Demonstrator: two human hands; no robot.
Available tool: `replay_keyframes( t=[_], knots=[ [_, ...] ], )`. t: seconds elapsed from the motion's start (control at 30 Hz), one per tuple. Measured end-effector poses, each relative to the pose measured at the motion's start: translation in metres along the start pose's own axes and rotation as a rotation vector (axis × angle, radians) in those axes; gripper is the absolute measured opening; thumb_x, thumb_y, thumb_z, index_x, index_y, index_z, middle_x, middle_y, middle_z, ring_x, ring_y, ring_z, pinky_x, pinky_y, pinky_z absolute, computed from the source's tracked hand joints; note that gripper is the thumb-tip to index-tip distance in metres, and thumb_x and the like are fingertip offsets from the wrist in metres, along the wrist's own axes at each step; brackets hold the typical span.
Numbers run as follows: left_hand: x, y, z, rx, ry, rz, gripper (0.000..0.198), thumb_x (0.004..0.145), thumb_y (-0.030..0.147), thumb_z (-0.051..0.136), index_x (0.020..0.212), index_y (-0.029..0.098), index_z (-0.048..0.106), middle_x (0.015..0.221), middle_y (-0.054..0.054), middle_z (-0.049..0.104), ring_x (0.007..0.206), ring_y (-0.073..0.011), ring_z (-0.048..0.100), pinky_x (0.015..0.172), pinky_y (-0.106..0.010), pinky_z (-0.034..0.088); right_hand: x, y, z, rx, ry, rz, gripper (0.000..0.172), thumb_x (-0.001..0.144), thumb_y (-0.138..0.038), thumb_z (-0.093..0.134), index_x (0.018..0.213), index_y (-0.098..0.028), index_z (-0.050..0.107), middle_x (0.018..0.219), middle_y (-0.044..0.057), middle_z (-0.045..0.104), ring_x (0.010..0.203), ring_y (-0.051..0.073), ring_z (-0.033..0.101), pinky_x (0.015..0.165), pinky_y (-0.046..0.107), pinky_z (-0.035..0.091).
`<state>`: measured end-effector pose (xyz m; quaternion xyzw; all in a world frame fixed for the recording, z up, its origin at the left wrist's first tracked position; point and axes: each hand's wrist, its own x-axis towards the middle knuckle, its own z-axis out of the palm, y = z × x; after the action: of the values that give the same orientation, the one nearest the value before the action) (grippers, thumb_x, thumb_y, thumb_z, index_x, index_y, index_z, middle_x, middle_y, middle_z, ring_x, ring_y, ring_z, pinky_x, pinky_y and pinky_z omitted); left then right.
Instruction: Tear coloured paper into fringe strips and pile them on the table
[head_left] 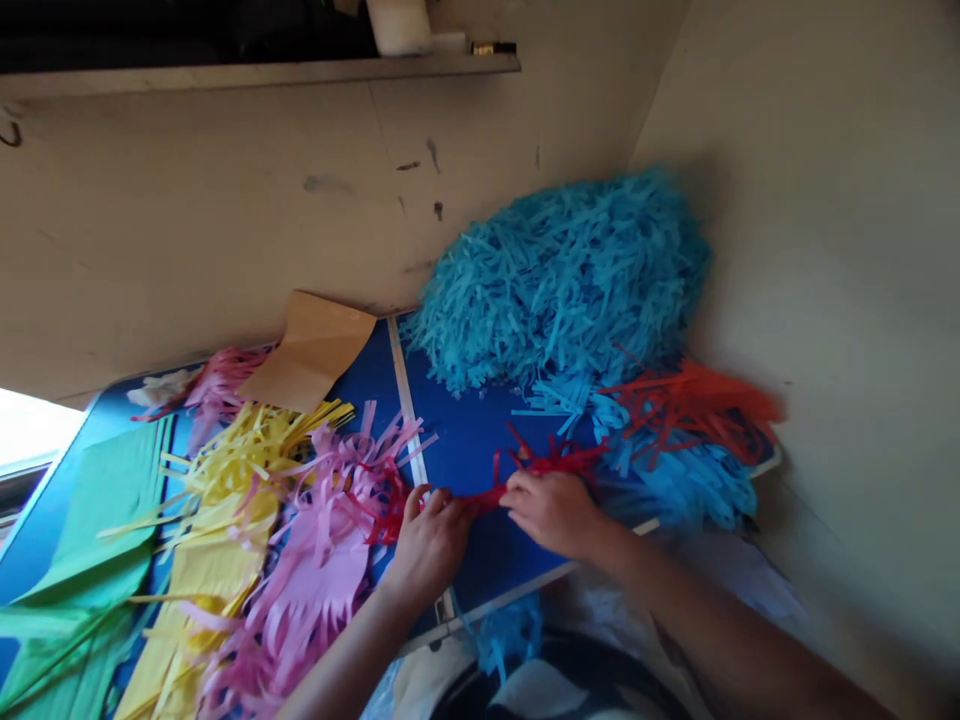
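A strip of red fringed tissue paper (pixel 486 499) stretches between my two hands, low over the blue table (pixel 480 440). Its middle looks narrow and twisted, while loose fringes spread out at both ends. My left hand (pixel 435 530) is closed on the strip near its left end, beside the pink fringed paper (pixel 330 560). With closed fingers, my right hand (pixel 551 508) grips it farther right. Part of the red paper is hidden behind both hands.
A big heap of blue shredded paper (pixel 570 280) rests against the wall. Orange-red strips (pixel 697 405) lie at the right. Yellow fringed paper (pixel 225 540), green sheets (pixel 97 530) and a brown paper piece (pixel 307 350) cover the left side. Overhead runs a shelf (pixel 262 78).
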<state>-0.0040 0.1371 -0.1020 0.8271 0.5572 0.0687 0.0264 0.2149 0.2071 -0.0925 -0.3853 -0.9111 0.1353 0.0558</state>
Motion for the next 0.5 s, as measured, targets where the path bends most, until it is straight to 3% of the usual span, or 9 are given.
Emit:
replay_keyframes(
  t=[0.1, 0.23, 0.37, 0.5],
  knots=[
    [0.006, 0.005, -0.005, -0.001, 0.002, -0.021, 0.02, 0.09, 0.019, 0.052, 0.097, 0.024, 0.07, 0.091, -0.005, 0.073, 0.098, -0.0257, 0.058, 0.103, -0.05, 0.028, 0.005, -0.008, 0.01, -0.053, -0.093, -0.176, 0.02, 0.094, -0.018, 0.049, 0.098, -0.019, 0.069, 0.103, 0.006, 0.068, 0.077, 0.015, 0.063, 0.065, 0.027, 0.039],
    [0.009, 0.01, -0.007, -0.013, 0.028, -0.047, 0.016, 0.087, 0.024, 0.056, 0.096, 0.024, 0.07, 0.091, -0.005, 0.073, 0.098, -0.0268, 0.059, 0.105, -0.055, 0.026, 0.02, -0.001, 0.014, -0.056, -0.111, -0.162, 0.019, 0.093, -0.022, 0.053, 0.091, -0.018, 0.072, 0.094, 0.005, 0.07, 0.078, 0.016, 0.064, 0.064, 0.027, 0.039],
    [0.009, 0.011, -0.004, 0.007, 0.061, -0.086, 0.019, 0.084, 0.015, 0.056, 0.094, 0.024, 0.07, 0.089, -0.004, 0.074, 0.098, -0.0268, 0.061, 0.104, -0.055, 0.026, 0.027, 0.002, 0.007, -0.067, -0.08, -0.113, 0.019, 0.092, -0.025, 0.055, 0.091, -0.021, 0.073, 0.094, 0.003, 0.071, 0.082, 0.017, 0.065, 0.062, 0.026, 0.04],
    [0.004, 0.009, 0.001, 0.011, 0.134, -0.108, 0.02, 0.088, 0.014, 0.055, 0.092, 0.025, 0.072, 0.087, -0.002, 0.075, 0.096, -0.0262, 0.062, 0.102, -0.054, 0.028, 0.023, -0.011, 0.009, -0.073, -0.047, -0.128, 0.018, 0.09, -0.027, 0.059, 0.104, -0.021, 0.069, 0.105, 0.004, 0.069, 0.081, 0.018, 0.065, 0.063, 0.027, 0.04]
  ],
)
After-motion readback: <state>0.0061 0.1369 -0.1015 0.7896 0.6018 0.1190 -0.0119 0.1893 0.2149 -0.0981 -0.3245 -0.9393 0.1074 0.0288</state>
